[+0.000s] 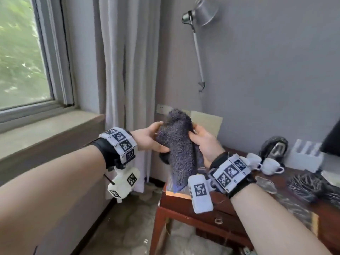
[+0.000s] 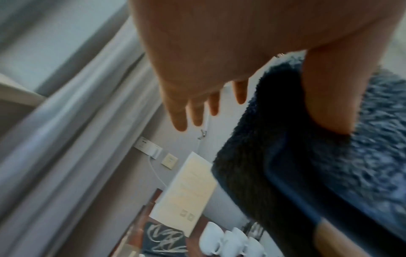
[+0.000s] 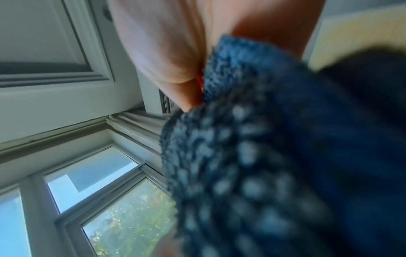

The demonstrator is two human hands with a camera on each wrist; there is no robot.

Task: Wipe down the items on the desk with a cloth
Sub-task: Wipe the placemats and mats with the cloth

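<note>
A fluffy dark grey-blue cloth (image 1: pixel 176 144) hangs in the air above the left end of the red-brown desk (image 1: pixel 202 207), held by both hands. My left hand (image 1: pixel 154 138) has its thumb over the front of the cloth (image 2: pixel 285 156) and its fingers (image 2: pixel 182 118) stretched out straight behind it. My right hand (image 1: pixel 202 142) grips the cloth's right edge; in the right wrist view the blurred cloth (image 3: pixel 263 156) fills the frame below the palm (image 3: pixel 164 52). On the desk are white cups (image 1: pixel 270 165) and a dark kettle-like object (image 1: pixel 275 148).
A cream card (image 1: pixel 207 122) leans on the wall behind the cloth. A white rack (image 1: pixel 305 151), a dark patterned mat (image 1: pixel 309 184) and a dark screen edge (image 1: pixel 333 140) lie at the right. A wall lamp (image 1: pixel 198 48) hangs above; curtain (image 1: pixel 125 70) and window (image 1: pixel 22 52) are left.
</note>
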